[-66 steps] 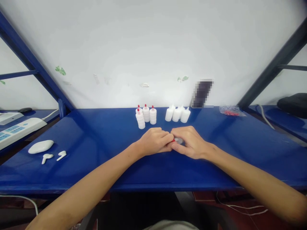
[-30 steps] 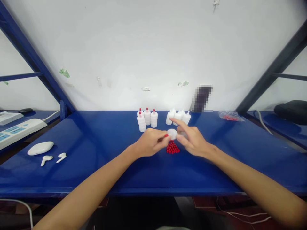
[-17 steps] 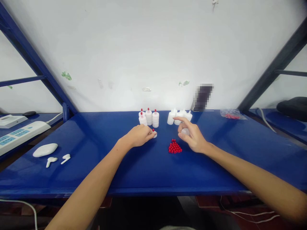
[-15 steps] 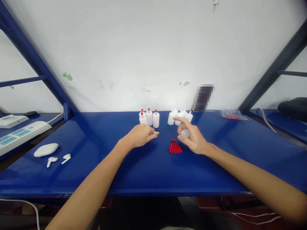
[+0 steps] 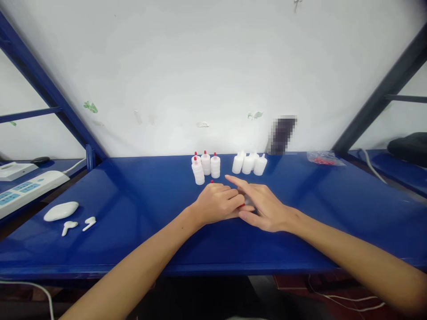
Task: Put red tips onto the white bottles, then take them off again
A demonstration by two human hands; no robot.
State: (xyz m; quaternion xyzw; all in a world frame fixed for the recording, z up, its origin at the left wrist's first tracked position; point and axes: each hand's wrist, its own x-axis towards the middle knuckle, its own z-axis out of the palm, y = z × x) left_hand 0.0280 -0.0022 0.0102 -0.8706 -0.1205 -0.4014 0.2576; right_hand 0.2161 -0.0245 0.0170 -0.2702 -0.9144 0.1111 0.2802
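My left hand [image 5: 222, 204] is curled over the table, with a red cap [image 5: 242, 205] showing at its fingertips. Right beside it, my right hand [image 5: 268, 206] is bent round a whitish bottle [image 5: 247, 200], mostly hidden by fingers. The two hands touch or overlap. Another red tip [image 5: 212, 181] pokes up behind my left hand; what lies under it is hidden. Several white bottles with red caps [image 5: 206, 165] stand beyond my left hand. Uncapped white bottles [image 5: 247, 164] with nozzles stand in a group to their right. The hands cover the spot of the loose cap pile.
A clear bag with red pieces [image 5: 323, 161] lies at the back right. On the left are a white earphone case [image 5: 61, 211], two earbuds [image 5: 89, 223] and a power strip [image 5: 31, 191]. A pixelated dark object [image 5: 283, 134] leans against the wall [image 5: 187, 66].
My left hand has moved right and nearer, and my right hand has moved left with the bottle, so they now meet over the cap pile. A red tip now shows behind my left hand.
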